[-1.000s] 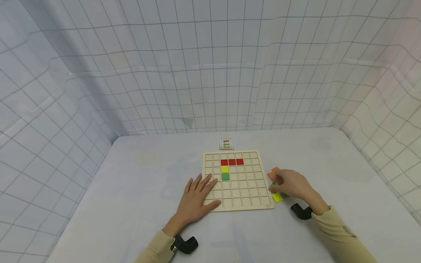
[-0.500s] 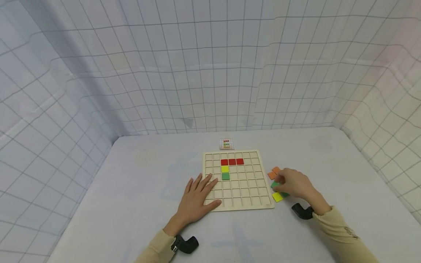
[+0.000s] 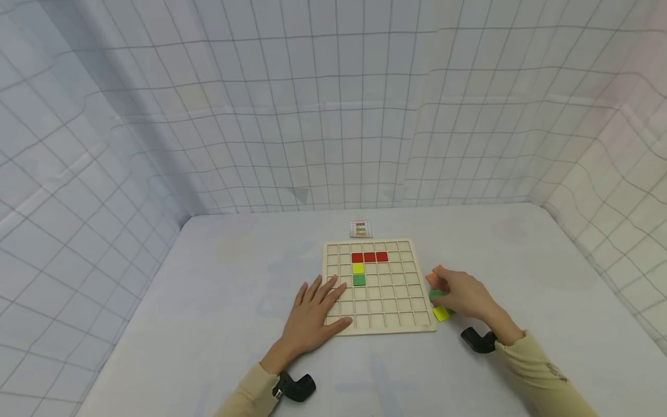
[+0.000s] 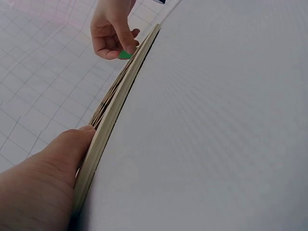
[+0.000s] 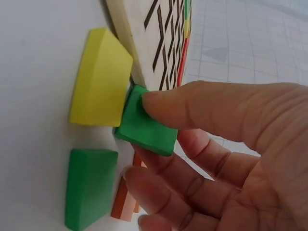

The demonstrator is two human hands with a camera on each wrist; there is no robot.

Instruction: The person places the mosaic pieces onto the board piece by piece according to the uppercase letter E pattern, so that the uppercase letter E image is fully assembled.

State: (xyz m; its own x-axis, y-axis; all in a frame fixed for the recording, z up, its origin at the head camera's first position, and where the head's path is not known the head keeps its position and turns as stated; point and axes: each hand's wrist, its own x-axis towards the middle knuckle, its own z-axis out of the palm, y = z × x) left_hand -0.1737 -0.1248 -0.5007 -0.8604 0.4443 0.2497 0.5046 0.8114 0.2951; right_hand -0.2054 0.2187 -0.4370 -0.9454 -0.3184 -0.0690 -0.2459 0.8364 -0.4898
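Note:
My right hand (image 3: 464, 295) is beside the right edge of the wooden grid board (image 3: 393, 304). Its thumb and fingers pinch a green square tile (image 5: 147, 122), seen close up in the right wrist view. Around that hand lie a yellow tile (image 5: 102, 79), a second green tile (image 5: 91, 187) and orange tiles (image 5: 126, 199). My left hand (image 3: 307, 321) lies flat with fingers spread over the board's left front corner; its thumb (image 4: 72, 144) rests at the rim in the left wrist view. Set in the board are red tiles (image 3: 369, 257), a yellow tile (image 3: 358, 268) and a green tile (image 3: 359, 280).
A small card (image 3: 361, 229) printed with a coloured grid pattern lies just behind the board. The white table (image 3: 234, 266) is enclosed by grid-patterned sheets (image 3: 323, 116) at the back and sides. Black camera mounts (image 3: 297, 388) sit at both wrists.
My right hand has stayed over the loose tiles, its fingers shifting slightly about the green one. The left hand keeps its place on the board, and the head view has shifted a little.

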